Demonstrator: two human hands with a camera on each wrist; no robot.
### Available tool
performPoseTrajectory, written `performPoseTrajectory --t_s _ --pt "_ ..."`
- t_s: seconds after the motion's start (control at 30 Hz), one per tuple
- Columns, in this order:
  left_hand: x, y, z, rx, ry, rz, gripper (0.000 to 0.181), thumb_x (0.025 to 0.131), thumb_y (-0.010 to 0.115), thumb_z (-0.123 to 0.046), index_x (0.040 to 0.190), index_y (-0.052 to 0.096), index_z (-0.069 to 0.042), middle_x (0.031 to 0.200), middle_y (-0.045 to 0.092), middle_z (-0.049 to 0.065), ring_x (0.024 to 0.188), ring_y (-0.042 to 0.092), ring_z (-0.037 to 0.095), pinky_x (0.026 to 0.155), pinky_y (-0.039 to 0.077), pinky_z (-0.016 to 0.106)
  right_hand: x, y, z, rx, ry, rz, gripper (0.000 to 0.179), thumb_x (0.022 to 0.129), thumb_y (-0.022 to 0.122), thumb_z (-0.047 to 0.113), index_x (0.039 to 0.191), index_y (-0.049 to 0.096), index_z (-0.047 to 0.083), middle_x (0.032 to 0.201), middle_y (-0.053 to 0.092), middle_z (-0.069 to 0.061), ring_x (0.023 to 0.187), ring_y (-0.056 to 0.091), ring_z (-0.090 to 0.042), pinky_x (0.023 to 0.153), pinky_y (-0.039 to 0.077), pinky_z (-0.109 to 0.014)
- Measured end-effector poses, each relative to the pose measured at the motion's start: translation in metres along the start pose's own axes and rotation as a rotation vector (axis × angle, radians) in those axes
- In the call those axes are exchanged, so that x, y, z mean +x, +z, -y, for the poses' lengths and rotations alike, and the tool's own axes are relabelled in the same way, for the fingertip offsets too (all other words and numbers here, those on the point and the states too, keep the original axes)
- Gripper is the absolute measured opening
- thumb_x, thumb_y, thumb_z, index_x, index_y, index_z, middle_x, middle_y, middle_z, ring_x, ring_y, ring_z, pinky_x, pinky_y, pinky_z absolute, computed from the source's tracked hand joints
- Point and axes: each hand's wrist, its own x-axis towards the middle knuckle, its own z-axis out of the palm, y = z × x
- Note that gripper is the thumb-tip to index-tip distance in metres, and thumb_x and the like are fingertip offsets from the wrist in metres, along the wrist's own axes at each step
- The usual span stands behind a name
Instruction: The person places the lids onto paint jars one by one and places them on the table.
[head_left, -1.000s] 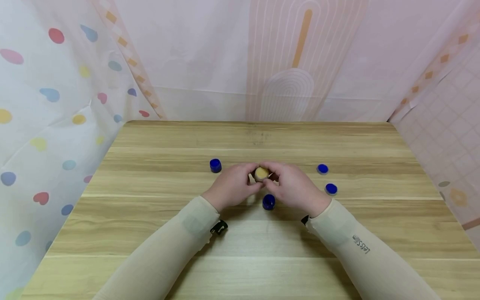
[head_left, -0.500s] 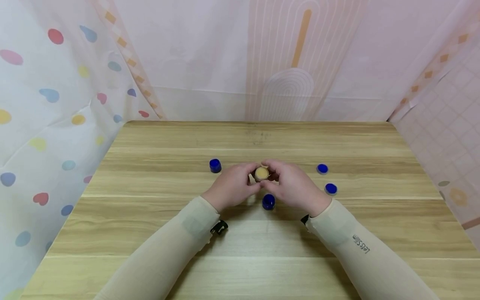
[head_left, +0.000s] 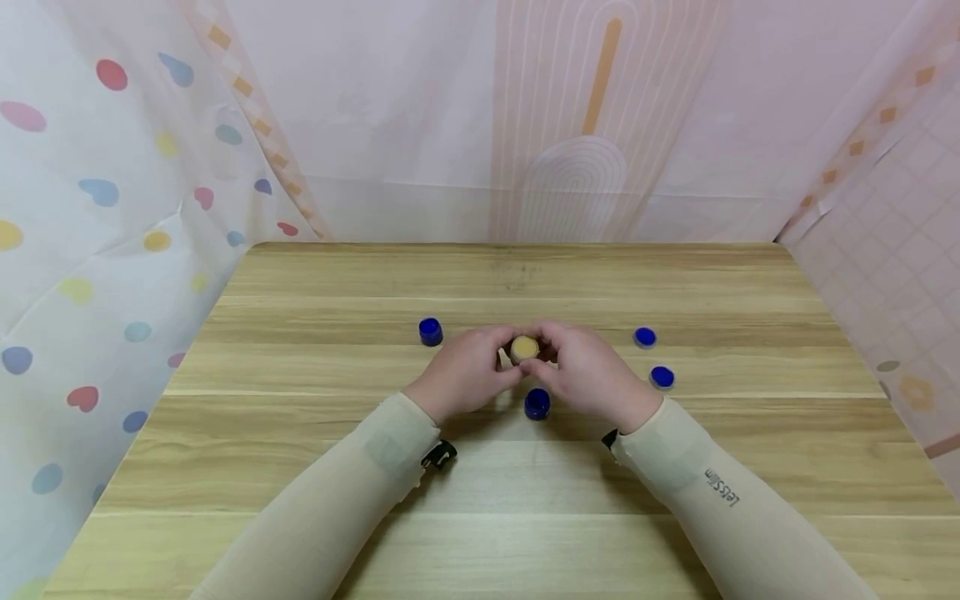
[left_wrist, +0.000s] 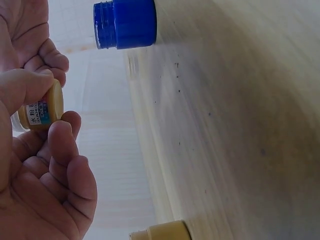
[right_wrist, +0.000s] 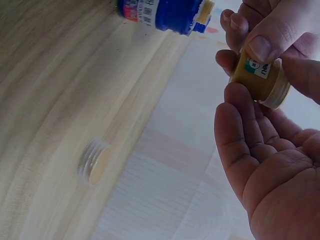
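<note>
You hold a small yellow jar (right_wrist: 254,86) upright between both hands, raised above the middle of a wood-grain table (head_left: 225,417). Your left hand (head_left: 467,371) grips its body, the thumb pressed over the side near the label. Your right hand (head_left: 592,371) holds it from the other side, the thumb at the pale rim and the fingertips against the far side. The top (head_left: 525,347) shows as an ochre disc inside that rim; it looks capped, but you cannot tell how tightly.

Just below your hands, nearer you, stands an uncapped blue jar (head_left: 537,405). A second blue jar (head_left: 431,332) stands beyond your left hand. To the right lie two blue caps, the far cap (head_left: 645,337) and the near cap (head_left: 662,377), apart from each other.

The step in hand seems to be working the yellow jar's cap, probably loosening it. The next move likely calls for a firm left grip while the right fingers turn the rim, level enough not to spill.
</note>
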Motion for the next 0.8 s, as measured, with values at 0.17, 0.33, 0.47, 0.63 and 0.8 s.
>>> performPoseTrajectory --t_s 0.17,0.33,0.47,0.63,0.8 --pt "0.0013 0.0014 0.0001 0.001 -0.019 0.015 0.040 0.100 0.073 -0.035 0.135 0.067 -0.017 0.107 0.068 -0.002 0.081 0.060 0.014 0.071 0.052 0.029 0.0003 0.0004 -0.0019 0.025 0.037 -0.004 0.045 0.098 0.077 0.028 0.134 0.063 0.005 0.114 0.076 -0.006 0.102 0.073 -0.019 0.090 0.061 -0.041" --pt "0.0016 0.0010 -0.0002 0.004 -0.015 0.012 0.032 0.099 0.074 -0.033 0.126 0.068 -0.018 0.103 0.068 -0.001 0.079 0.061 0.014 0.071 0.052 0.029 -0.0006 0.0003 -0.0026 0.017 -0.010 -0.014 0.054 0.097 0.078 0.024 0.144 0.058 0.004 0.117 0.076 -0.008 0.104 0.074 -0.021 0.091 0.061 -0.042" --pt "0.0015 0.0010 0.0002 0.004 -0.010 0.009 0.031 0.099 0.073 -0.031 0.126 0.068 -0.016 0.100 0.068 0.001 0.078 0.060 0.014 0.070 0.051 0.029 -0.0012 0.0003 -0.0031 0.013 -0.051 -0.015 0.044 0.099 0.075 0.021 0.139 0.063 0.007 0.120 0.076 -0.007 0.102 0.074 -0.019 0.089 0.061 -0.039" --pt "0.0018 0.0009 0.0002 0.000 -0.007 0.005 0.036 0.099 0.072 -0.029 0.133 0.067 -0.016 0.101 0.068 0.000 0.077 0.060 0.014 0.069 0.051 0.029 -0.0007 0.0002 -0.0031 0.021 -0.066 -0.013 0.041 0.101 0.072 0.018 0.140 0.064 0.008 0.129 0.073 -0.009 0.103 0.073 -0.019 0.089 0.062 -0.038" --pt "0.0017 0.0013 -0.0003 -0.004 -0.012 0.002 0.044 0.099 0.073 -0.030 0.141 0.065 -0.019 0.106 0.068 -0.002 0.077 0.060 0.014 0.069 0.052 0.029 -0.0008 0.0001 -0.0029 0.022 -0.051 -0.013 0.040 0.101 0.071 0.017 0.140 0.065 0.009 0.131 0.073 -0.010 0.103 0.073 -0.018 0.087 0.061 -0.037"
